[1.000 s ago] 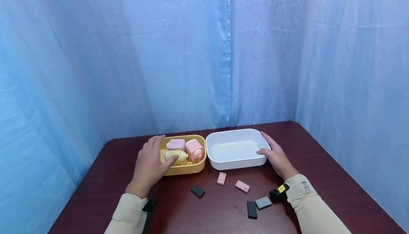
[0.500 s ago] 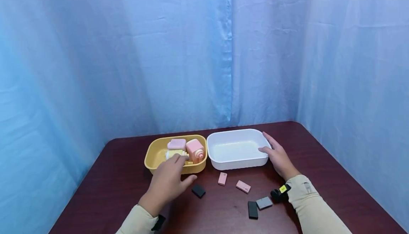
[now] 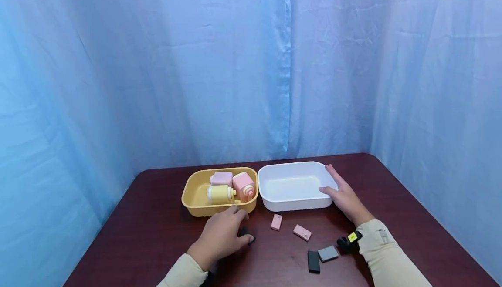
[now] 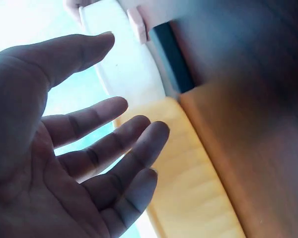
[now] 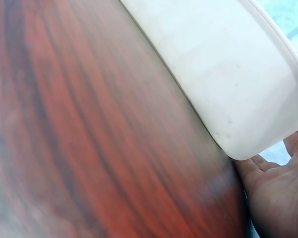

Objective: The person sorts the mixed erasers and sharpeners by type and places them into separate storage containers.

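My left hand (image 3: 222, 234) hovers just over a small flat black block (image 4: 173, 57) in front of the yellow bin (image 3: 192, 208). Its thumb and fingers are spread and loosely bent; the left wrist view shows a gap between them and the block. At the right end of the white bin (image 3: 298, 205), my right hand (image 3: 348, 200) holds the rim, thumb over the edge and fingers along the outer wall. Inside the yellow bin lie a yellow pump bottle (image 3: 220, 194), a pink bottle (image 3: 244, 183) and a lilac bottle (image 3: 222, 178).
Two pink blocks (image 3: 276, 222) lie in front of the white bin. Nearer the front, a second black block (image 3: 313, 262) sits against a grey block (image 3: 327, 253). The bins stand side by side on the dark red table (image 3: 133, 217), with a blue curtain (image 3: 219, 69) behind.
My left hand has left the yellow bin and come down, toward me and right, over the black block. My right hand stays at the white bin. The view has shifted slightly.
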### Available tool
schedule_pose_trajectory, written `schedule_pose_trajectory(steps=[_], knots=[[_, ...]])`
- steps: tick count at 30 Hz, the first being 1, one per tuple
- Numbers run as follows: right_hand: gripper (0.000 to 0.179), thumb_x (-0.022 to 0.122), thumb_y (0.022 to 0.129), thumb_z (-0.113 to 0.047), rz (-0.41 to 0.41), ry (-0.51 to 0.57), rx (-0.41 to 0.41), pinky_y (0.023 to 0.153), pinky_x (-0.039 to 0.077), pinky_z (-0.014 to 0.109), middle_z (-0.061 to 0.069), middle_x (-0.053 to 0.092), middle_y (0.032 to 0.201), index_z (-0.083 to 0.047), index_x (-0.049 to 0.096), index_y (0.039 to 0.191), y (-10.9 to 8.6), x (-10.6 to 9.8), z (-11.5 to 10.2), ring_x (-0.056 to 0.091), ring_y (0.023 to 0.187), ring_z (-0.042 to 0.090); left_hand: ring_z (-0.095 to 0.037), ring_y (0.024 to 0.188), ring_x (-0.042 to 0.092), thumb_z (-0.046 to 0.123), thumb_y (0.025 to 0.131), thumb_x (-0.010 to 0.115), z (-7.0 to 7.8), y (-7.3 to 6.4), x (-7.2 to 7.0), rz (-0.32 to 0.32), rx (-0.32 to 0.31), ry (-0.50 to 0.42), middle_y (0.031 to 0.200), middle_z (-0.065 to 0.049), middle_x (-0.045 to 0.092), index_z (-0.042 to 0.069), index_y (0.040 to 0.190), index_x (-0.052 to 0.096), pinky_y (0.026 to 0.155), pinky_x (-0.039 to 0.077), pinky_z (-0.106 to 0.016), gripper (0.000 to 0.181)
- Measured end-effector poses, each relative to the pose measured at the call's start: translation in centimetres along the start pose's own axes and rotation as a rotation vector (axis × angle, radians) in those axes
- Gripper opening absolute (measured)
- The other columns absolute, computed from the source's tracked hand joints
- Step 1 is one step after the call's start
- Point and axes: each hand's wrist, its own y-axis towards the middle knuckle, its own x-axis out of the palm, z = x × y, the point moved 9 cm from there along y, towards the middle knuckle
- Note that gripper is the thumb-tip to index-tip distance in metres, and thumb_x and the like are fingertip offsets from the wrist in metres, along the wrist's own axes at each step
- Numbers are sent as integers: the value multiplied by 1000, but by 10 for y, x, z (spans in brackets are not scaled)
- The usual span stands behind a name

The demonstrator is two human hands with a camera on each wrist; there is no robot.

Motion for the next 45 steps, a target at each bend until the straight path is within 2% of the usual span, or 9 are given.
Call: schedule_pose_trajectory(steps=[5,10,16,22,29,35,41,45], knots=[[83,66,100,-19,6,-19,-30,124,8,68,6,3,176,-18,17,167,-2,-2,-2,2,161,36,-7,75,54,47,82,84,4,2,10,-60,1,-7,94,7,62,21,106,73,69,50,-31,38],[83,68,99,-21,16,-43,-37,123,11,68,8,7,175,-18,21,167,-3,-3,-1,6,160,37,-6,72,53,45,80,86,7,3,13,-59,30,14,89,9,59,23,99,74,66,48,-30,32],[85,70,99,-27,16,-43,-17,124,15,65,8,11,175,-22,19,167,-2,-2,1,11,160,37,-7,72,52,40,79,88,7,2,16,-78,35,16,87,9,59,24,96,74,65,48,-30,27],[87,71,99,-29,25,-28,2,124,17,64,9,14,174,-21,18,167,-1,-3,5,14,159,37,-7,73,52,38,79,89,5,3,20,-94,21,26,89,7,61,25,99,76,66,48,-30,28],[86,70,99,-24,36,-18,0,124,13,66,10,9,175,-17,18,167,2,-6,11,8,160,38,-7,75,51,35,78,89,4,5,24,-113,16,30,93,6,63,25,108,78,67,49,-29,33],[85,71,98,-26,40,-22,-4,124,13,65,8,9,175,-17,21,167,0,-7,8,8,161,36,-7,77,53,23,81,85,4,4,23,-123,21,53,94,4,64,24,113,80,69,50,-29,33],[85,72,97,-26,48,-17,-20,124,14,66,7,6,175,-18,23,166,0,-7,5,6,161,36,-8,74,54,15,82,83,1,2,20,-98,24,56,86,6,61,20,103,81,66,49,-29,21],[84,71,98,-21,38,1,-14,123,13,68,12,5,175,-12,22,166,-5,-6,-7,5,160,40,-7,72,53,12,80,83,-1,0,18,-88,31,54,81,8,59,19,95,81,65,48,-29,17]])
